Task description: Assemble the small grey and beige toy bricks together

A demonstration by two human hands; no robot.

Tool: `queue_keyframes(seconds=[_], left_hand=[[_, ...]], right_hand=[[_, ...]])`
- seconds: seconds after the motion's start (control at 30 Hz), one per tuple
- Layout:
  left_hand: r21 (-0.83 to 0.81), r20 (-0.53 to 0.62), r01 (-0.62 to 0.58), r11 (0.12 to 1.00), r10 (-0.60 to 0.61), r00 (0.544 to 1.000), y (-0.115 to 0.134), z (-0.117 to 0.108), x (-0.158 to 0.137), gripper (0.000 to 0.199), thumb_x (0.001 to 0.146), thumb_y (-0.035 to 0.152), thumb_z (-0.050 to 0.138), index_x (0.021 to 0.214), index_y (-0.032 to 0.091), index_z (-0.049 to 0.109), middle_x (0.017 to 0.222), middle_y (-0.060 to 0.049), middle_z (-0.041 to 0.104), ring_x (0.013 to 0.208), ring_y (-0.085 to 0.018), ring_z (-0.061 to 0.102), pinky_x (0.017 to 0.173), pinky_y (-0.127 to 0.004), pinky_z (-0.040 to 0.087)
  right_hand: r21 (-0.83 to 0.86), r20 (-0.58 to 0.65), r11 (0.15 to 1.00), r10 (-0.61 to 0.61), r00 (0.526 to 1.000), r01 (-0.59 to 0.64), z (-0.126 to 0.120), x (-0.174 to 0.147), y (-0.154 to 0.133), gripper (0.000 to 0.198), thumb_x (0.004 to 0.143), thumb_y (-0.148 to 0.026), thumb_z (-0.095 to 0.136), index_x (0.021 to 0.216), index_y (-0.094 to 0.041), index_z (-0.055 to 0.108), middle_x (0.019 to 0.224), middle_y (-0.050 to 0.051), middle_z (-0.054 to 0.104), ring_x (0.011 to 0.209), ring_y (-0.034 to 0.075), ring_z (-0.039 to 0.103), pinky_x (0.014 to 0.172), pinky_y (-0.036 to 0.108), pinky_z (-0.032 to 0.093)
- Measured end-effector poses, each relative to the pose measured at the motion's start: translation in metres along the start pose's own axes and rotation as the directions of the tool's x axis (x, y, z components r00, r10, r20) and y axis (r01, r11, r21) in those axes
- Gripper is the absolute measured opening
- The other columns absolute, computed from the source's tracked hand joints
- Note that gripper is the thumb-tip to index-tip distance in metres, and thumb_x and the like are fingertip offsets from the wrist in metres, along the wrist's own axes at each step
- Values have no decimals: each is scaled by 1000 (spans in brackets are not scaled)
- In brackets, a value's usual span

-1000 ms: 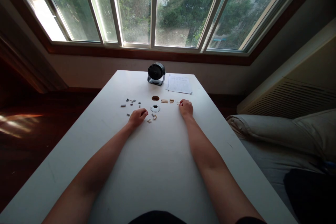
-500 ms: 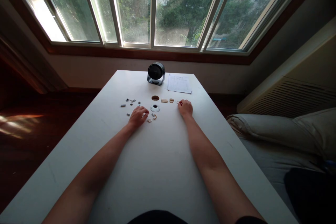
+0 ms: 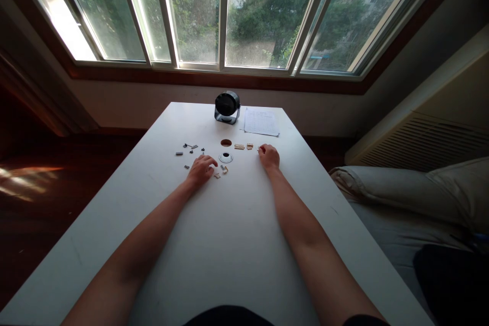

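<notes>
My left hand rests on the table, fingers loosely bent and a little apart, with nothing visible in them. Just right of its fingertips lie small tan pieces and a small grey-and-tan piece. My right hand is closed in a pinch at the right side; whatever is between the fingertips is too small to name. Left of it sit a small tan block and a longer row of tan pieces. Beyond my left hand are scattered small grey pieces, among them a bar.
A round metal ring lies in front of a hole in the white table. At the far edge stand a small black fan-like device and a printed sheet. A bed is beside the table's right edge.
My left hand's fingers have loosened and stretched slightly outward. My right hand has shifted a touch left and away from me, still pinched. The loose pieces look unmoved.
</notes>
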State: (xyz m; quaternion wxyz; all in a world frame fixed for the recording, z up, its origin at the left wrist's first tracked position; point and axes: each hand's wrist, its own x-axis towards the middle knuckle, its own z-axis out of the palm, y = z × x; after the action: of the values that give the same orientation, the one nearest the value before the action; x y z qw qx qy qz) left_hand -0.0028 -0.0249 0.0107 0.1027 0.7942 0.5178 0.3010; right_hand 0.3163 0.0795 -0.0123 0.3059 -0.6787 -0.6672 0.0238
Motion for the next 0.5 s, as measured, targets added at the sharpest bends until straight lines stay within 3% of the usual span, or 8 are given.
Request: queue_keyframes(seconds=[0.2,0.3,0.5], left_hand=[[20,-202,221,975,-212,956,-24,-4,1,31,77,5,46,92,22,66,100,-7,67,97,-25,57,92,-40,44],[37,-192,277,960,-265,945,-30,-3,1,28,77,7,49,92,22,67,97,-7,68,94,-24,57,88,-39,45],[74,-99,226,971,-219,971,-26,1,0,18,80,16,54,89,23,68,95,-7,65,91,-23,57,84,-37,44]], right_hand=[[64,17,993,-96,995,95,1,-4,-11,21,92,-27,47,93,-20,66,95,7,67,89,19,56,82,29,42],[92,28,988,-124,992,121,1,-5,-14,20,91,-27,48,94,-20,66,96,6,68,89,19,57,82,28,43],[103,35,986,-136,990,132,2,-5,-13,21,91,-28,48,96,-21,67,97,5,70,88,18,59,81,27,44]])
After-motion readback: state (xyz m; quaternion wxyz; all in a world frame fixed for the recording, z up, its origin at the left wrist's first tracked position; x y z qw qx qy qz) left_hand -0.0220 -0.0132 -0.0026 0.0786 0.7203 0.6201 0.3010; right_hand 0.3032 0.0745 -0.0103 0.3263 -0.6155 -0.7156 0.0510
